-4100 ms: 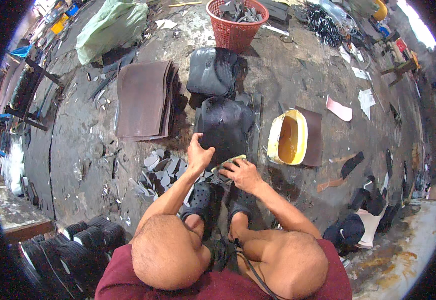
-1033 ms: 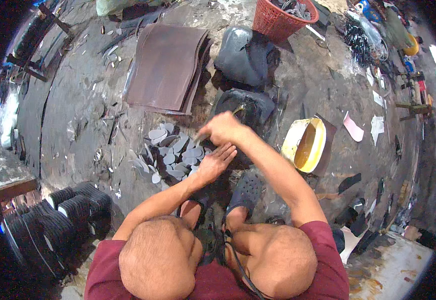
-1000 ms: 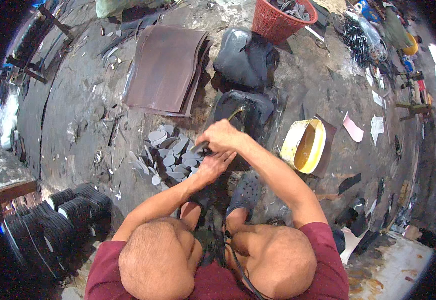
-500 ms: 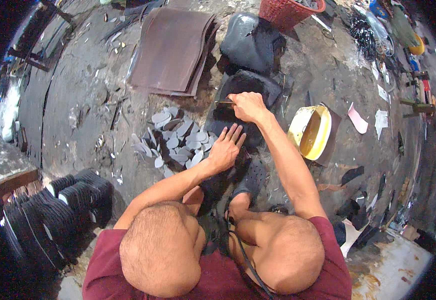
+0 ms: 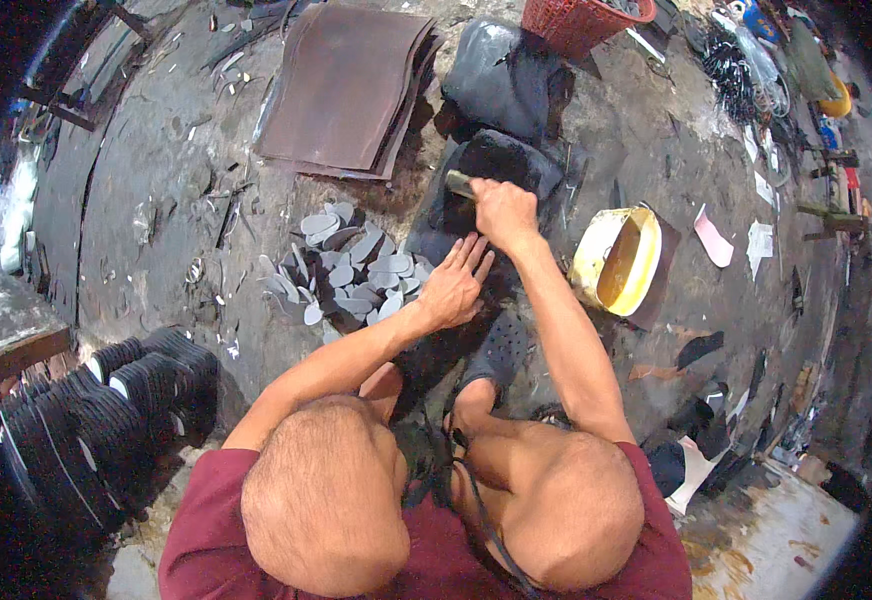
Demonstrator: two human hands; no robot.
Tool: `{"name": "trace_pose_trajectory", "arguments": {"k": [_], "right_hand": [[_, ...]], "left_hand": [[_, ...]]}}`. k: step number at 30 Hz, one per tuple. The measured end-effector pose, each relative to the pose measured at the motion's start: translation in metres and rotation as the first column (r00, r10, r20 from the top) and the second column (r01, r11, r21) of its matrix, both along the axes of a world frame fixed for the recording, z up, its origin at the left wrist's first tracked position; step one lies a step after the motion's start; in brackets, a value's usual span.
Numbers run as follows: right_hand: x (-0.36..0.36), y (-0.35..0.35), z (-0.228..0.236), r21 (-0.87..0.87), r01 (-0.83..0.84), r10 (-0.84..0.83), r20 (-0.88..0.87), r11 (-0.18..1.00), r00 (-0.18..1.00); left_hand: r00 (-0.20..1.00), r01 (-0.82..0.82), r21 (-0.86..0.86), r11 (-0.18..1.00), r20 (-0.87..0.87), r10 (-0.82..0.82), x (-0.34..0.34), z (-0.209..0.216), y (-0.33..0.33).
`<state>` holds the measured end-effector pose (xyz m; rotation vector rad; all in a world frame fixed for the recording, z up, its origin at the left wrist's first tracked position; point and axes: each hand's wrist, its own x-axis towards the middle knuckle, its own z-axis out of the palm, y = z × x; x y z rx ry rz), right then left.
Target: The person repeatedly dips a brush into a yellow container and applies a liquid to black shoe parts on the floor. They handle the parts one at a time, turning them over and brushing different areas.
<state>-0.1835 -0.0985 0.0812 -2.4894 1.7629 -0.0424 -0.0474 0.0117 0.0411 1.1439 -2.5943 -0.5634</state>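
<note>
My right hand [image 5: 505, 212] grips a small flat tool [image 5: 460, 184] with a pale greenish end; its exact kind is unclear. The tool is over a black sheet or slab [image 5: 450, 214] on the dark work block in front of me. My left hand [image 5: 451, 288] lies with fingers stretched out at the near edge of that black piece. Beside it on the left, a loose heap of thin grey oval pieces [image 5: 356, 268] spreads over the floor. To the right stands a cut-open yellow-white container [image 5: 617, 259] with an amber-brown inside.
Brown sheets [image 5: 346, 90] are stacked at the far left. A black wrapped bundle [image 5: 497, 80] sits beyond the block, with a red basket [image 5: 580, 25] behind it. Black sole-shaped pieces [image 5: 106, 425] stand in rows at near left. Scraps litter the floor on the right.
My right hand has turned the tool, so its flat pale end now shows where a thin edge showed before. My left hand stays at the near edge of the black piece.
</note>
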Motion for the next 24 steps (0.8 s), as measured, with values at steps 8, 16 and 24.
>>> {"name": "trace_pose_trajectory", "arguments": {"k": [8,16,24], "right_hand": [[0.035,0.075,-0.002,0.069,-0.282,0.279,0.047,0.957,0.959],[0.034,0.092,0.018,0.147,-0.098,-0.005,0.576,0.984,0.817],[-0.060,0.013,0.172,0.044,0.168,-0.095,0.946,0.985,0.311]], "left_hand": [[0.942,0.265,0.051,0.963,-0.228,-0.247,-0.007,-0.007,0.056],[0.913,0.310,-0.057,0.949,-0.260,-0.314,-0.007,-0.031,0.068],[0.998,-0.029,-0.042,0.999,-0.055,0.027,0.003,0.010,-0.002]]}}
